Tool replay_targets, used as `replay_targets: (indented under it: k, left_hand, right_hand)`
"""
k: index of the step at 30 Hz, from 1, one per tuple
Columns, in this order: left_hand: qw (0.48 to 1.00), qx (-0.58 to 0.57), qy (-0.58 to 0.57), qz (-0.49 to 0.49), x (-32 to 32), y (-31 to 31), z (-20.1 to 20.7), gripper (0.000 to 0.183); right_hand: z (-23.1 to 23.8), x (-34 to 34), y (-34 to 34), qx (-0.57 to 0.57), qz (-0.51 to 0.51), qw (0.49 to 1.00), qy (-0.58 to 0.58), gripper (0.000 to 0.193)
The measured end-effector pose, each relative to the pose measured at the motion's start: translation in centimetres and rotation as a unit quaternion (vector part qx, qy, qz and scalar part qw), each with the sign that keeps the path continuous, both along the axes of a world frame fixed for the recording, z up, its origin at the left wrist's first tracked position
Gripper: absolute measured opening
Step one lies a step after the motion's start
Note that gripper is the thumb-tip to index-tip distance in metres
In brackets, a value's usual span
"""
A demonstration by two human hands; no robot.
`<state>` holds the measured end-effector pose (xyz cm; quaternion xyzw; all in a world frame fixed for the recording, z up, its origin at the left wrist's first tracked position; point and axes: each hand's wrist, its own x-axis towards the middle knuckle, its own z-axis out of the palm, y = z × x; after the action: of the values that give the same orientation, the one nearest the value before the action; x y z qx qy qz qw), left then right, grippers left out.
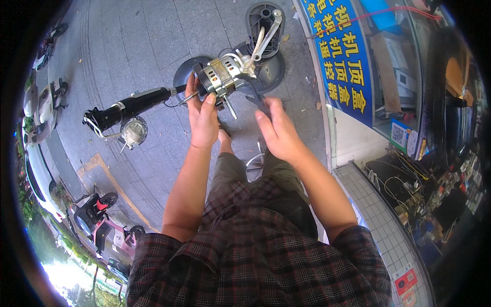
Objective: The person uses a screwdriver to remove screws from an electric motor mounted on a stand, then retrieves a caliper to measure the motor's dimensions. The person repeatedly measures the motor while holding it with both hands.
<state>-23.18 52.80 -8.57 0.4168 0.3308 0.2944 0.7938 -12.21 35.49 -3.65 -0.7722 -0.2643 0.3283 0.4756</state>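
An electric fan motor (221, 75), with a metal body and a dark end, sits in front of me at the end of a black pole (148, 102). My left hand (203, 123) is wrapped around its near left side, fingers behind and thumb in front. A thin metal shaft (230, 108) juts from it toward me. My right hand (279, 130) is closed at the motor's right, pinching a dark flat piece (257, 101) whose kind I cannot make out. Pale wires (249, 65) run from the motor toward a grey oval housing (265, 23) with a metal arm (269, 36).
Dark round discs (275, 77) lie beneath the motor on grey paving. A pale round part (134, 132) hangs by the pole's left end. At right stand a blue sign (340, 56) and a tiled ledge (376, 204) beside cluttered cables. Parked scooters (97, 215) line the left.
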Motion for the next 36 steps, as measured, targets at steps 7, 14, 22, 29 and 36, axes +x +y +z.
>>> replay_targets:
  k: [7, 14, 22, 29, 36]
  left_hand:
    - [1.000, 0.025, 0.013, -0.010, -0.1, 0.0, 0.1, 0.084]
    - [0.999, 0.042, 0.026, -0.002, -0.2, 0.1, -0.2, 0.083]
    - [0.999, 0.036, 0.037, 0.006, 0.0, -0.3, 0.3, 0.074]
    - [0.999, 0.013, 0.038, 0.005, 0.0, -0.3, 0.7, 0.082]
    - [0.997, 0.052, 0.058, 0.002, 0.1, -0.4, 0.6, 0.084]
  right_hand:
    - [4.3, -0.1, -2.5, -0.092, 0.032, 0.995, 0.005, 0.032]
    - [5.9, -1.2, -1.8, -0.136, 0.021, 0.987, -0.080, 0.034]
    - [5.6, -1.6, -1.3, -0.116, 0.031, 0.983, -0.138, 0.027]
    - [6.0, -1.9, -0.7, -0.143, 0.041, 0.983, -0.102, 0.026]
    - [5.4, -2.2, -0.8, -0.138, 0.043, 0.980, -0.133, 0.026]
